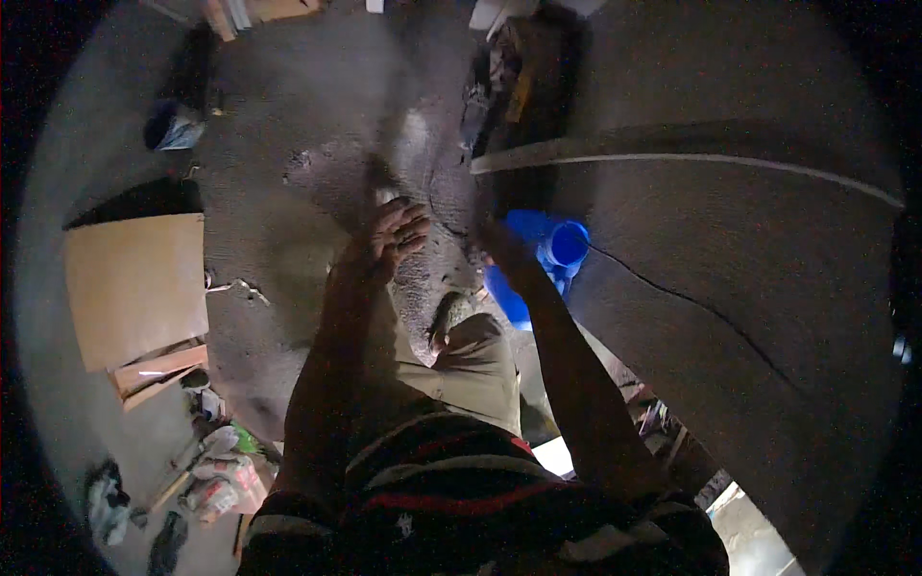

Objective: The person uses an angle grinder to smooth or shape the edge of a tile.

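Out in front of my body, my left hand [399, 230] is raised with its palm partly turned up and fingers apart, holding nothing. My right hand [501, 252] is dark and smeared, so its fingers cannot be made out. Right beside it stands a blue plastic container [526, 224] with a round blue cup-like part [569, 244] on its right side. The right forearm covers part of this container, and I cannot tell whether the hand touches it. Below the hands, my legs in light trousers [475, 379] and a foot show over rough, dim ground.
A long pale strip [672, 158] crosses the ground at right, near a dark elongated object [528, 86]. A thin black cable [711, 312] runs rightward from the blue container. At left are a wooden board [139, 283], a dark bucket-like container [175, 127] and plastic bags [216, 490].
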`<action>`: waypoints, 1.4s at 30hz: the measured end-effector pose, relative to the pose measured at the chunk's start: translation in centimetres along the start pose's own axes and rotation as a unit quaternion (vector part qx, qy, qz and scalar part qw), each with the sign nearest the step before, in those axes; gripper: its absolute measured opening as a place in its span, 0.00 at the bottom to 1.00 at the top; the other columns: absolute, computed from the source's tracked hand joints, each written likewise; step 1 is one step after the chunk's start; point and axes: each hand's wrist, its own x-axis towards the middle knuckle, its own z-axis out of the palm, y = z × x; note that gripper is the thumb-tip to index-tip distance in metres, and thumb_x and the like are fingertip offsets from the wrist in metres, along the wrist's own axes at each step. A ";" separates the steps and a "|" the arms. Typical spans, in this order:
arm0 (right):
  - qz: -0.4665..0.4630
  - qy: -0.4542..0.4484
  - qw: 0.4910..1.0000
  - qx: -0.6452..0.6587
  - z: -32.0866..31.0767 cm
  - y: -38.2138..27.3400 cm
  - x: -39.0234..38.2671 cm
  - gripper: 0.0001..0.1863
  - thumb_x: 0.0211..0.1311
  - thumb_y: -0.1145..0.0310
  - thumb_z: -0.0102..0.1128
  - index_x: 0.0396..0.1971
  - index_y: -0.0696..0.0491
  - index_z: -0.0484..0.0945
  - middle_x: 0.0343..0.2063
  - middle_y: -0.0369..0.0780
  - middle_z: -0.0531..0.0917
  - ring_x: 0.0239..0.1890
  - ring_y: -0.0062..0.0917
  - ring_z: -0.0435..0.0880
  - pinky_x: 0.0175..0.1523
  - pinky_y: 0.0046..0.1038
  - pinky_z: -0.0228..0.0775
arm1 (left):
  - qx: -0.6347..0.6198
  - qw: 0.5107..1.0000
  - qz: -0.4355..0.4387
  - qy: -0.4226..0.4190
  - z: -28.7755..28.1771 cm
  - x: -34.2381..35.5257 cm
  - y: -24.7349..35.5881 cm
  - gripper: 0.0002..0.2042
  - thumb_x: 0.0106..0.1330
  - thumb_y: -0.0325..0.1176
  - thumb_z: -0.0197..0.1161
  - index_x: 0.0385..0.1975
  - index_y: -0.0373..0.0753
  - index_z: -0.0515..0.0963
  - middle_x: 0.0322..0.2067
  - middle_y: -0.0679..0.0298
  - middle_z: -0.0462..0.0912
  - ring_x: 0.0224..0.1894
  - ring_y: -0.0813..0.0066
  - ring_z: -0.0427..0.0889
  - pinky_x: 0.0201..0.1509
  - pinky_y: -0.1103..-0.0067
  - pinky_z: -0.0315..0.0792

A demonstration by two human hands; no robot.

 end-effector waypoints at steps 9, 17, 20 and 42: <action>-0.033 0.149 0.983 0.101 1.6 15.5 33.8 0.17 0.77 0.60 0.55 0.59 0.49 0.81 0.49 0.46 0.85 0.49 0.44 0.84 0.57 0.43 0.78 | 0.424 0.891 -0.157 -0.035 -9.8 21.6 -5.4 0.25 0.72 0.46 0.63 0.64 0.38 0.73 0.53 0.53 0.86 0.53 0.56 0.86 0.58 0.62 0.78; 0.151 0.146 0.976 -0.056 3.4 23.6 58.1 0.26 0.66 0.52 0.67 0.58 0.53 0.80 0.40 0.39 0.86 0.42 0.32 0.85 0.48 0.38 0.79 | 0.672 0.700 -0.175 -0.169 -10.5 27.2 0.8 0.26 0.69 0.46 0.64 0.63 0.40 0.74 0.46 0.45 0.85 0.47 0.43 0.85 0.52 0.56 0.79; 0.172 0.176 0.966 -0.078 4.5 23.3 63.5 0.26 0.65 0.52 0.68 0.56 0.53 0.80 0.40 0.39 0.86 0.42 0.32 0.85 0.48 0.38 0.78 | 0.726 0.636 -0.178 -0.194 -10.5 26.9 2.4 0.29 0.68 0.46 0.66 0.66 0.40 0.73 0.48 0.47 0.85 0.47 0.44 0.84 0.51 0.56 0.79; 0.182 0.227 0.957 -0.013 21.6 3.8 20.1 0.21 0.66 0.56 0.66 0.49 0.55 0.77 0.43 0.40 0.83 0.47 0.33 0.82 0.55 0.36 0.76 | 0.497 0.859 -0.112 -0.043 -13.6 19.9 -2.5 0.31 0.63 0.49 0.75 0.58 0.32 0.76 0.52 0.51 0.84 0.48 0.60 0.85 0.56 0.67 0.79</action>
